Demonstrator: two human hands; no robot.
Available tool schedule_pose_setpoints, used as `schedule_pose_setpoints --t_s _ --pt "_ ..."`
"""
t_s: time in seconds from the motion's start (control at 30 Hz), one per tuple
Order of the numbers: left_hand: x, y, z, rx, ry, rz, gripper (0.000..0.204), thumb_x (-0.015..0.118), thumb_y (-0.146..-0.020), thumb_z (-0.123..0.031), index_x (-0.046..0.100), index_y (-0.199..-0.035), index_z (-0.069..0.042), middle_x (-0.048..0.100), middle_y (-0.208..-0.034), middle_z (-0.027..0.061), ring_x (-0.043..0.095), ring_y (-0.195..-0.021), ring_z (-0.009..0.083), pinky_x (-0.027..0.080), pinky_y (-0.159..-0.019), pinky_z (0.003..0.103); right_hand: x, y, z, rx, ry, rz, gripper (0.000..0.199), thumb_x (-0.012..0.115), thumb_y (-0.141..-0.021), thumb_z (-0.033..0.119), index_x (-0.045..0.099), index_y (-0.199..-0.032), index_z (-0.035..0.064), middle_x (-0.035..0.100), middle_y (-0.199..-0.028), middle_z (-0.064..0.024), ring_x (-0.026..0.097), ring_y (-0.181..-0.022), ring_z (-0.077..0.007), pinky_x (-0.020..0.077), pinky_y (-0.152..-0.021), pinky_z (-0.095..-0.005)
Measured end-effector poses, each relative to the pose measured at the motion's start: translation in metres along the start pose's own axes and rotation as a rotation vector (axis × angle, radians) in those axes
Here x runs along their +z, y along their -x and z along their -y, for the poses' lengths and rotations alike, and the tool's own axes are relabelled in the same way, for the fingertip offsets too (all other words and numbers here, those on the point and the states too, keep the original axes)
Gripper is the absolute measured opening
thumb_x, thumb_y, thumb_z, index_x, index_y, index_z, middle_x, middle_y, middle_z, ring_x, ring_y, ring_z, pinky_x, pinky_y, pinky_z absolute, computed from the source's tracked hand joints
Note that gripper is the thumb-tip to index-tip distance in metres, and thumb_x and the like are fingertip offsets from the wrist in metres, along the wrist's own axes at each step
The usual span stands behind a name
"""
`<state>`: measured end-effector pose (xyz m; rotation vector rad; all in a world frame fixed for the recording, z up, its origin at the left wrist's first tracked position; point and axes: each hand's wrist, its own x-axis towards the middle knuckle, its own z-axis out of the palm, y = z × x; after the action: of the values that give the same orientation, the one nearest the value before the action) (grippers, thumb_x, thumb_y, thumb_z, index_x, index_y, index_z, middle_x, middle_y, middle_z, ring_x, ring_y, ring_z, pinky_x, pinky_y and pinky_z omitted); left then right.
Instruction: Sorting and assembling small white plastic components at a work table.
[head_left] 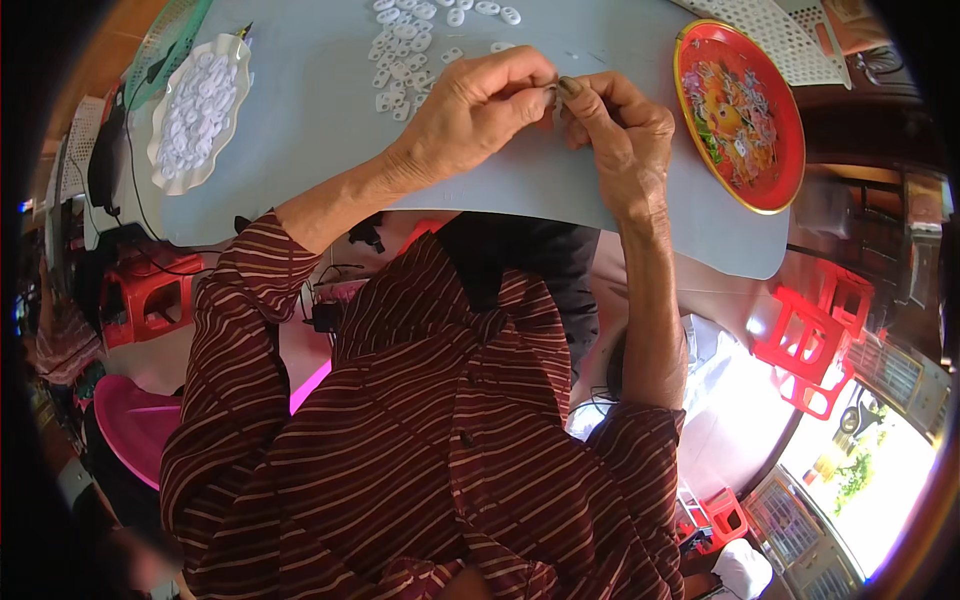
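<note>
My left hand [497, 95] and right hand [625, 120] meet above the surface [300, 170], toward its far side, a little right of the middle. On each, thumb and forefinger are pinched together, and the tips of the two hands touch or nearly touch. Between them I have a small thing [553, 88], mostly covered by my fingers, so I cannot tell its shape, nor which hand has the firmer grip. The other fingers of my right hand are curled in; those of my left are folded behind the thumb, partly out of sight.

Just left of my hands and farther off, loose white pieces [405, 50] lie scattered on the surface, many of them oval with holes; the nearest ones sit close to my left hand. At the far left, a white dish [178, 187] with a wavy rim holds a heap of similar pieces. A green basket [150, 60] stands beyond it, at the surface's edge.

On the right, well apart from my right hand, is a round red tray [790, 140] with a yellow rim, small mixed bits [755, 105] spread over its patterned bottom. Beyond the tray is a white perforated basket [775, 40]. Red stools [805, 340] stand below the surface, to the right.
</note>
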<state>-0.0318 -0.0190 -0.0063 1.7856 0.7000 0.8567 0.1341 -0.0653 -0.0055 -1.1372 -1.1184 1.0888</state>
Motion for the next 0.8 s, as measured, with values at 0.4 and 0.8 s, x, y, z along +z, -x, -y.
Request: schedule_pose_setpoints --t_s 0.4,0.8 --pt "0.001 -0.004 0.011 -0.125 0.311 0.061 0.015 0.053 -0.091 -0.015 0.061 -0.092 -0.002 0.062 -0.072 0.0017 0.055 -0.069 0.0070 0.046 -0.065 0.023 -0.006 0.001 0.000 0.049 -0.082 0.025 0.024 0.064 -0.088 0.021 0.065 -0.084 -0.0023 0.059 -0.067 -0.0016 0.049 -0.054 -0.0070 0.0406 -0.050 -0.0216" --pt "0.005 -0.003 0.012 -0.055 0.389 0.050 0.016 0.052 -0.091 -0.014 0.060 -0.093 0.000 0.061 -0.071 0.0021 0.057 -0.071 0.0075 0.046 -0.063 0.022 0.006 0.005 0.001 -0.002 0.020 -0.060 0.016 0.067 -0.085 0.015 0.064 -0.083 -0.0011 0.061 -0.070 -0.0013 0.052 -0.059 -0.0063 0.0421 -0.053 -0.0198"
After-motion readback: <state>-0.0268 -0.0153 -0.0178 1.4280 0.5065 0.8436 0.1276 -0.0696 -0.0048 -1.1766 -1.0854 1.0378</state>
